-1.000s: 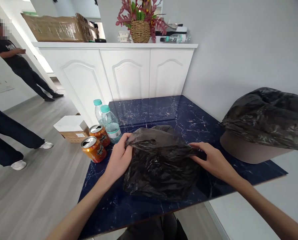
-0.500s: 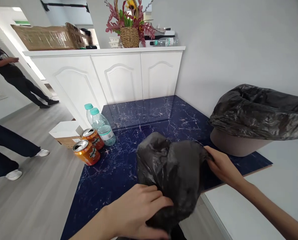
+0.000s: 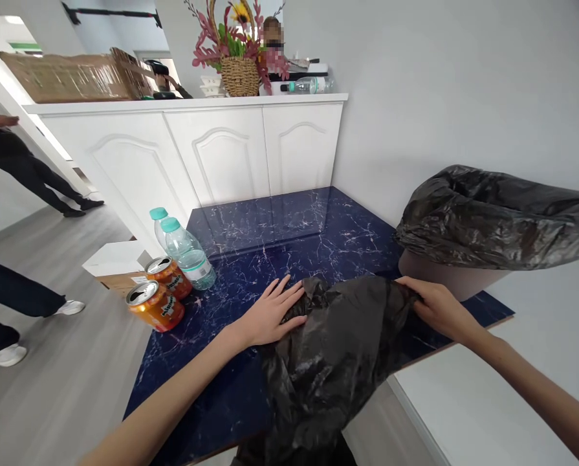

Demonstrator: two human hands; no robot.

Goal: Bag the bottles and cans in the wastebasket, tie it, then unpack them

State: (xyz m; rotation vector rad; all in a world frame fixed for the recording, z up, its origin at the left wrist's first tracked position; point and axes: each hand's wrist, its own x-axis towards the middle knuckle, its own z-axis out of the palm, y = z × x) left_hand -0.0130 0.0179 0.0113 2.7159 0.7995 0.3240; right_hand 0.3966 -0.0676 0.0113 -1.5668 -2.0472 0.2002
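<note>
A crumpled black plastic bag (image 3: 338,356) lies on the dark blue marble slab (image 3: 270,226) and hangs over its near edge. My left hand (image 3: 272,314) rests flat on the bag's left side with the fingers spread. My right hand (image 3: 437,307) pinches the bag's right upper corner. Left of the bag stand two orange drink cans (image 3: 156,304) and two clear water bottles with teal caps (image 3: 187,252).
A brown bin lined with a black bag (image 3: 493,223) stands at the right. White cabinets (image 3: 221,155) with a flower basket (image 3: 238,71) are behind. A small white box (image 3: 112,262) sits on the floor. Other people's legs (image 3: 12,304) are at the left.
The bag went from lying flat, to lifted and bunched, to spread down again and draped over the near edge. My left hand moved from the bag's underside to its left top.
</note>
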